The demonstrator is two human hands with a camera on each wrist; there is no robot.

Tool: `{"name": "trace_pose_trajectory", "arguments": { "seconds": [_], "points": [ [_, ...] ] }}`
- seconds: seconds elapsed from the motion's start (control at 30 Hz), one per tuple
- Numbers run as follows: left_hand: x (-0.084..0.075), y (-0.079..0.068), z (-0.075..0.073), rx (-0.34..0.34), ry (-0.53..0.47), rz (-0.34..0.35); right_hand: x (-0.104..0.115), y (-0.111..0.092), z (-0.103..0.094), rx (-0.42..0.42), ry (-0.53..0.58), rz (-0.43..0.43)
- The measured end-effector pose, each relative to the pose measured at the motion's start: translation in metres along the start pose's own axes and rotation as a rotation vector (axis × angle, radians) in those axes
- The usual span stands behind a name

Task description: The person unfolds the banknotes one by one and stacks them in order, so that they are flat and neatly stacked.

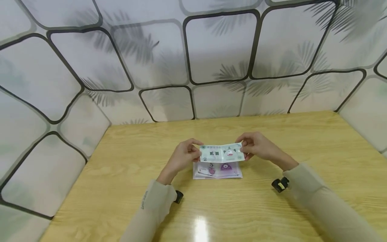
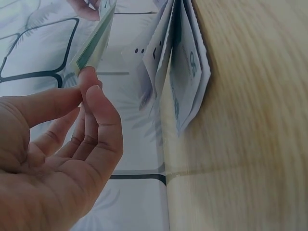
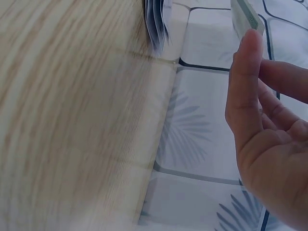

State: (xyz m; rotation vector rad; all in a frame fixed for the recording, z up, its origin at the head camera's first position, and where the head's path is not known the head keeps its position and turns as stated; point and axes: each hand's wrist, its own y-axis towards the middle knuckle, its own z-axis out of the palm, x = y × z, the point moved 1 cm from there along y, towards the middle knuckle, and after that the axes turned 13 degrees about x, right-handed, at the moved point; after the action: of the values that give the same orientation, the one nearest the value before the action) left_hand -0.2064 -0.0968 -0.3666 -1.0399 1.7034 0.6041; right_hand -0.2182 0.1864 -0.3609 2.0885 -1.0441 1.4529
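A pale green play banknote (image 1: pixel 215 154), printed with a 2 and a small cartoon face, is stretched between both hands above the table. My left hand (image 1: pixel 185 153) pinches its left end between thumb and fingertips, as the left wrist view also shows at the banknote's edge (image 2: pixel 94 48). At the other end, my right hand (image 1: pixel 255 146) pinches the right edge. Just below lies a small stack of purple and white play banknotes (image 1: pixel 225 170), creased across the middle, its upper part hidden behind the green note. The stack's loose ends (image 2: pixel 190 82) fan apart in the left wrist view.
The wooden table (image 1: pixel 121 188) reaches back to a pale wall (image 1: pixel 217 50) patterned with dark rounded outlines and leaf shadows. Black wrist devices (image 1: pixel 280 185) sit at both sleeve cuffs. A bright light reflection shows near the table's front.
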Motion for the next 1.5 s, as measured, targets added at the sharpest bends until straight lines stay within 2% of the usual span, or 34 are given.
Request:
{"name": "trace_pose_trajectory", "arguments": {
  "seconds": [0.23,0.47,0.77,1.0,1.3,1.5],
  "points": [
    [0.0,-0.001,-0.003,0.026,0.0,0.0,0.005,0.001,0.0,0.029,-0.019,0.026],
    [0.003,-0.003,-0.002,0.049,0.019,-0.004,0.0,0.002,0.002,0.083,-0.029,0.034],
    [0.01,-0.005,-0.003,0.118,0.059,-0.051,-0.009,0.008,0.01,0.127,-0.099,0.049],
    [0.011,-0.005,-0.004,0.149,0.059,-0.077,-0.005,0.008,0.012,0.131,-0.133,0.081],
    [0.011,-0.005,0.0,0.146,0.083,-0.144,-0.007,0.007,0.014,0.136,-0.169,0.089],
    [0.015,-0.014,-0.001,0.095,0.227,-0.186,-0.006,0.0,0.011,0.079,-0.16,0.129]
  ]
}}
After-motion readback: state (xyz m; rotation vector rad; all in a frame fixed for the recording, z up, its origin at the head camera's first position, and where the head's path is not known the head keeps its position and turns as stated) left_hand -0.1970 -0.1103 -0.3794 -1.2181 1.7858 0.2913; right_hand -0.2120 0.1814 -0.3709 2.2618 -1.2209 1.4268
